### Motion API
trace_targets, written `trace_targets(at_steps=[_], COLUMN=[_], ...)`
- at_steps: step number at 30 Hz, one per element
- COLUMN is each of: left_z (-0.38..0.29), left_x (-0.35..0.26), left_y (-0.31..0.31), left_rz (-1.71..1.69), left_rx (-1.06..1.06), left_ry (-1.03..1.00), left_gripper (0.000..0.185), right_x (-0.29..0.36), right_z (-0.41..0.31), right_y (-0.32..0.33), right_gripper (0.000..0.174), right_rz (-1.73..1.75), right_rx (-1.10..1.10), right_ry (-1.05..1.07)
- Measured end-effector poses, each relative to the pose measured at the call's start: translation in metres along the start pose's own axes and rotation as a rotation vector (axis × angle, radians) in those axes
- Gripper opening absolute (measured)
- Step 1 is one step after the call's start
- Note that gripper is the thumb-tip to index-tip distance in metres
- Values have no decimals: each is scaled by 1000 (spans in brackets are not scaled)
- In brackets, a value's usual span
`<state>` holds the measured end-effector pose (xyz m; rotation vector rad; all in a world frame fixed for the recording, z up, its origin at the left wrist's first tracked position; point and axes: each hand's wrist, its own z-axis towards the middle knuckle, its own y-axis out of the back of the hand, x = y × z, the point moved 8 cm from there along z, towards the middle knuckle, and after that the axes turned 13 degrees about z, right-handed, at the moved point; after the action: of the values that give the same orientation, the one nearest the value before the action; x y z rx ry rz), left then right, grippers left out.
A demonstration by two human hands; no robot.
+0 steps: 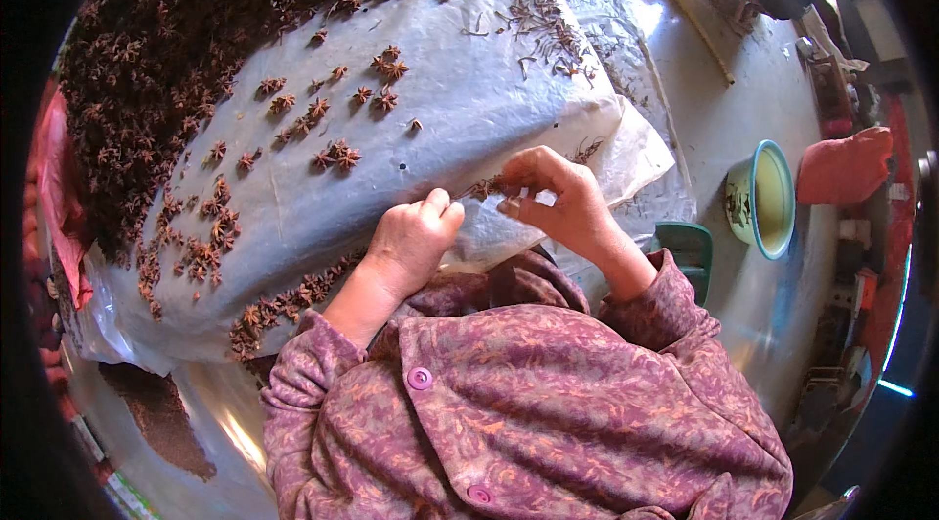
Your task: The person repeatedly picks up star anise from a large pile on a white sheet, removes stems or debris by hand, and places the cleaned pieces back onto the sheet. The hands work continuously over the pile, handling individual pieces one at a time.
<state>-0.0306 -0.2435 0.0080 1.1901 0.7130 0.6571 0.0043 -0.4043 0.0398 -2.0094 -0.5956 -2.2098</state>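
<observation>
Both hands are at the near edge of a plastic sheet (pixel 469 102) that carries dried star anise. My left hand (pixel 418 234) is closed in a loose fist, and whatever may be inside it is hidden. My right hand (pixel 550 190), to its right, has thumb and fingers curled near a small brown star anise piece with stems (pixel 484 187); whether it grips the piece is not clear. Loose star anise (pixel 345 153) lies scattered beyond the hands, and a large heap of star anise (pixel 161 58) covers the far left. Thin brown stems (pixel 539 14) lie at the sheet's far right.
On the floor to the right are a green plastic dustpan (pixel 686 256), a pale basin with a blue-green rim (pixel 761 201) and a red bag or cloth (pixel 843 166). A long stick (pixel 697 28) lies farther off. Pink plastic (pixel 62 204) hangs at the left.
</observation>
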Motion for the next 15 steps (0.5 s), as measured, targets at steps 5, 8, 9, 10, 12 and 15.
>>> trace_targets(at_steps=[5,8,9,10,12,15], left_z=[-34,-37,-35,-33,-26,-8], left_x=[14,13,12,11,6,-2], left_y=[12,13,14,15,20,21], left_rz=[-211,-209,-192,-175,-134,-65], left_rx=[63,125,121,118,44,-99], left_ry=[141,151,135,119,92,12], left_gripper=[12,14,13,13,12,9], right_x=[-24,-48,-49,-52,-56,-45], right_z=[4,3,5,5,0,-7], right_y=[-14,-26,-27,-26,-23,-2], right_gripper=[21,15,14,14,15,16], right_rz=[-802,-925,-960,-932,-876,-580], right_rx=[113,105,97,95,93,-77], right_ry=[29,78,72,28,-60,23])
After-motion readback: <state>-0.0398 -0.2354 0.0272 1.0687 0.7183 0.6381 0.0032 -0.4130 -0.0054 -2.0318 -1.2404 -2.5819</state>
